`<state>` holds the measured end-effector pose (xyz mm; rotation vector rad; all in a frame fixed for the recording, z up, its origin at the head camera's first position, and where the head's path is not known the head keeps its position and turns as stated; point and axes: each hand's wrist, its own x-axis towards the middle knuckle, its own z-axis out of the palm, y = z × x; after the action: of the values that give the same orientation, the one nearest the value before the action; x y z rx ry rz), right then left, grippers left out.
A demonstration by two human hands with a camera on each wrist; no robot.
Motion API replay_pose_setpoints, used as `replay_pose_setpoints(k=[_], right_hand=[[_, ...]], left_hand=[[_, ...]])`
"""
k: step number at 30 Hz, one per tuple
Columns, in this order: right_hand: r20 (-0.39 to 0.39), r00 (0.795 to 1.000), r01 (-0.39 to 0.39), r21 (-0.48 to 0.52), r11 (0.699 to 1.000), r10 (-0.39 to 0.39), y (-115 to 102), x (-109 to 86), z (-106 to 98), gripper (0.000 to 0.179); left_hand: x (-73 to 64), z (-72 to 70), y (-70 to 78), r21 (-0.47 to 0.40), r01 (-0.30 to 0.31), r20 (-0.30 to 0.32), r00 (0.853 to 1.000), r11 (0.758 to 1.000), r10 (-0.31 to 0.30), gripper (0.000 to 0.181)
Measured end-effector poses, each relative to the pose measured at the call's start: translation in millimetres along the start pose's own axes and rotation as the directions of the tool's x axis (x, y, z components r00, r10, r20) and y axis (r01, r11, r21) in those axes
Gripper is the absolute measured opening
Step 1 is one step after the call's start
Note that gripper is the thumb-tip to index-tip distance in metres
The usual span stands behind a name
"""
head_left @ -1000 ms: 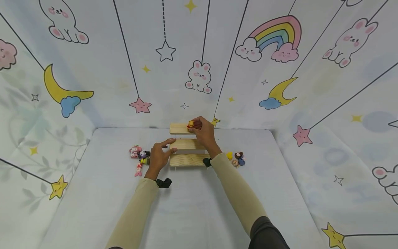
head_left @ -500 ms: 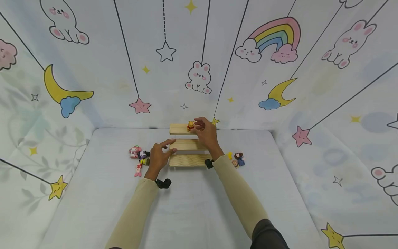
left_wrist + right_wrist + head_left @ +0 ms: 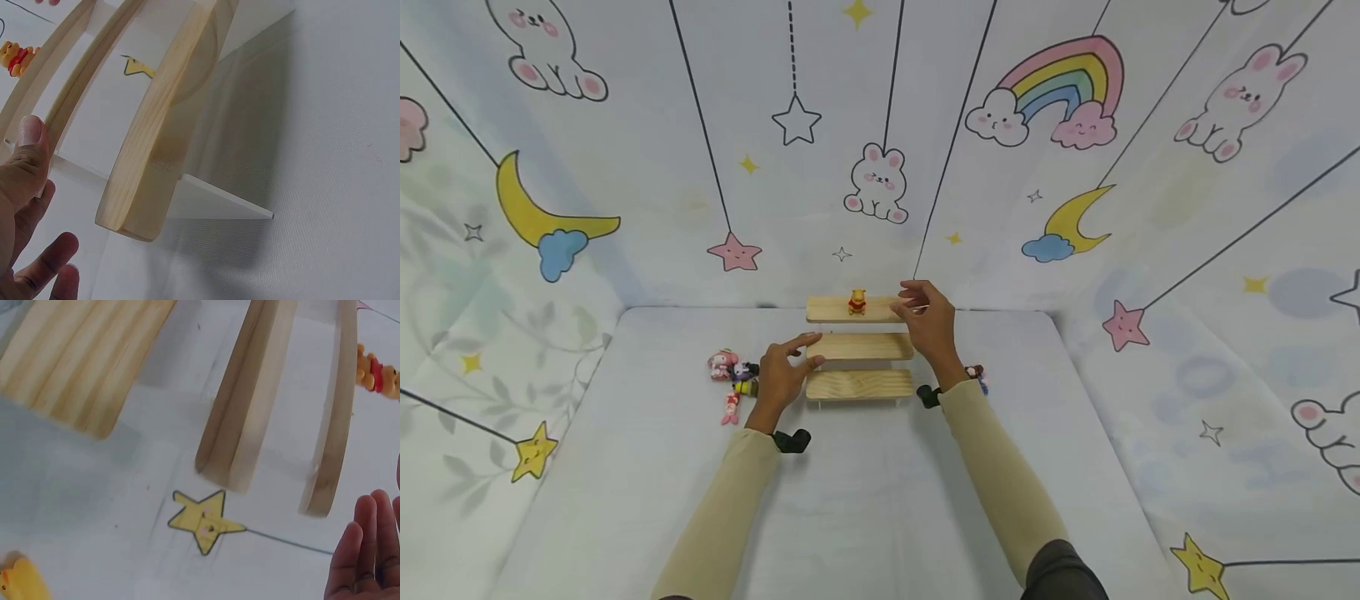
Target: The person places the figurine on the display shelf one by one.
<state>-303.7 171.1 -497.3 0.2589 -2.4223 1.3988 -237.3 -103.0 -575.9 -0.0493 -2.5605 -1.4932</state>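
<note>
Bear figure stands on the top step of the wooden shelf

The three-step wooden shelf [image 3: 859,348] is steadied at its middle step by the left hand [image 3: 781,375], fingers straight and resting; the right hand [image 3: 929,321] is loose and holds nothing beside the top step. I judge the withdrawal should be slow and sideways, not to knock the small yellow bear [image 3: 857,302].
</note>
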Motion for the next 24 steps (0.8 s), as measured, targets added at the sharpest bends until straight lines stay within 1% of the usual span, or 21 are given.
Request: replay_pose_setpoints(k=[4, 7, 13, 16, 20, 24], right_hand=[[-0.029, 1.000, -0.003, -0.001, 1.000, 0.003, 8, -1.7, -11, 0.039], [-0.042, 0.999, -0.020, -0.013, 1.000, 0.020, 14, -4.3, -17, 0.039], [-0.060, 0.996, -0.075, -0.068, 0.995, 0.071, 32, -11.3, -27, 0.038], [-0.066, 0.993, -0.107, -0.077, 0.991, 0.102, 42, -15.6, -33, 0.039], [-0.064, 0.985, -0.164, -0.098, 0.982, 0.158, 54, -21.9, -38, 0.038], [-0.057, 0.981, -0.194, -0.122, 0.973, 0.188, 66, -29.0, -42, 0.036]], left_hand=[[0.6, 0.0, -0.6, 0.013, 0.007, 0.000, 1.000, 1.000, -0.007, 0.048], [1.1, -0.2, -0.8, 0.019, 0.007, 0.004, 1.000, 1.000, -0.007, 0.048], [2.2, -0.7, -2.7, 0.005, 0.023, 0.009, 1.000, 1.000, -0.023, 0.047], [2.9, -0.6, -4.0, 0.002, 0.024, 0.014, 1.000, 1.000, -0.024, 0.047], [3.5, 0.1, -4.7, -0.005, 0.020, 0.011, 1.000, 1.000, -0.020, 0.046], [3.4, 0.4, -3.6, 0.000, 0.034, 0.017, 0.999, 0.999, -0.034, 0.046]])
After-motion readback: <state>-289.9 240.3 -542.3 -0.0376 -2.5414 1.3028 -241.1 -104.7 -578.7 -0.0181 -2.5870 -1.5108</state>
